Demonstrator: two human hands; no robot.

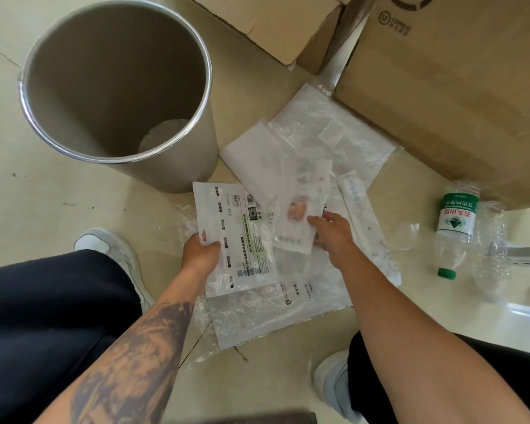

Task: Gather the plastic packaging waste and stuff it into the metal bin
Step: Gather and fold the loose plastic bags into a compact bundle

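the plastic packaging is lying spread over the floor right under and ahead of both hands, a loose overlapping heap of clear and white bags. the left hand is pinching the near corner of a printed white pouch, fingers closed on it. the right hand is gripping the edge of a smaller clear sleeve that is overlapping the pouch. a large clear bag is lying beneath both, running back toward the person's feet.

the metal bin is standing upright ahead and to the left of the left hand, mouth open, with what looks like a little clear film already at the bottom. a crushed water bottle is lying well off to the right of the right hand, beside a cardboard box.

the likely trouble: each hand is holding only one thin sheet by its edge, so the slick film may be sliding free on the lift. the bags underneath are not gripped and would be staying behind, and springy plastic could be puffing back out of the bin unless pressed down. the bottle, being apart, is easy to miss.
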